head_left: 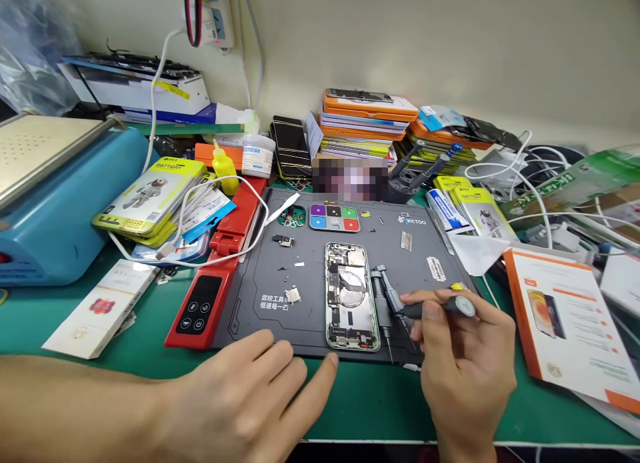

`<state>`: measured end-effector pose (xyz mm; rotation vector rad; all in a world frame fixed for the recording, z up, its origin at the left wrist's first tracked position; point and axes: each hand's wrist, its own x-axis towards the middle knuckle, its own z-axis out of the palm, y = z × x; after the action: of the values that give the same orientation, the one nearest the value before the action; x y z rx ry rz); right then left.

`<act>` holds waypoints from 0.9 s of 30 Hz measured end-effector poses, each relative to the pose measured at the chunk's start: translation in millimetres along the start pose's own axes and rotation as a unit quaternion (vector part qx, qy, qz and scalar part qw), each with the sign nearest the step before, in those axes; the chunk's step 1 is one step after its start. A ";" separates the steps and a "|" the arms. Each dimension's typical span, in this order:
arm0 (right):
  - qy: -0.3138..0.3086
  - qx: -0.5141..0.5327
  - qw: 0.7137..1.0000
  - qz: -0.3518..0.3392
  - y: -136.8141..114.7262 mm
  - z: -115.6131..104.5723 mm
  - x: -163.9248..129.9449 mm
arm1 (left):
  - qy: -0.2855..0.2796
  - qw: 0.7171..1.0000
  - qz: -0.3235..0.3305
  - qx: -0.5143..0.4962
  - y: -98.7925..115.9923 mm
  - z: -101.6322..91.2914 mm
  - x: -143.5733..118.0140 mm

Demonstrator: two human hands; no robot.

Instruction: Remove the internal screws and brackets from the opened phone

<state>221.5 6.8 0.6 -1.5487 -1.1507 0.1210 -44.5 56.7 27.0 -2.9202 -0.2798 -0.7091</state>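
A phone with its back off point(353, 329) lies on the dark repair mat point(310, 303), its inner boards and a round coil exposed. My left hand point(255, 389) is palm down at the mat's front edge, index finger stretched to the phone's lower edge and the other fingers loosely bent. Right of the phone, my right hand point(467, 356) grips a dark screwdriver with a grey end cap point(463, 307), held roughly level. Close to those fingers, a grey screwdriver point(382, 306) and a second grey screwdriver point(391, 293) lie on the mat.
Small parts, including a metal piece point(293, 294) and a camera module point(283, 241), lie left of the phone. A coloured magnetic tray point(335, 218) is behind it. A red folding device point(210, 303) and battery packs point(155, 193) flank the mat's left; a phone box point(570, 323) stands right.
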 end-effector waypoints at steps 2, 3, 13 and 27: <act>-0.003 -0.009 1.000 -0.004 1.8 -2.0 -1.0 | -0.009 0.998 -0.038 0.057 -4.4 -9.8 2.5; -0.005 -0.013 1.000 -0.004 2.0 -2.9 -1.1 | -0.033 0.993 -0.068 0.092 -7.4 -12.3 3.9; -0.019 -0.028 0.999 0.003 0.2 -3.8 -1.2 | -0.164 0.954 -0.137 0.213 -24.9 0.0 7.8; -0.033 -0.027 0.999 0.012 -3.5 -5.6 -0.7 | -0.142 0.968 -0.125 0.167 -26.2 2.5 12.5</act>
<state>222.6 1.9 5.0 -1.6167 -1.1955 0.1610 -38.0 84.5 32.5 -2.6753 -0.7307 -0.2334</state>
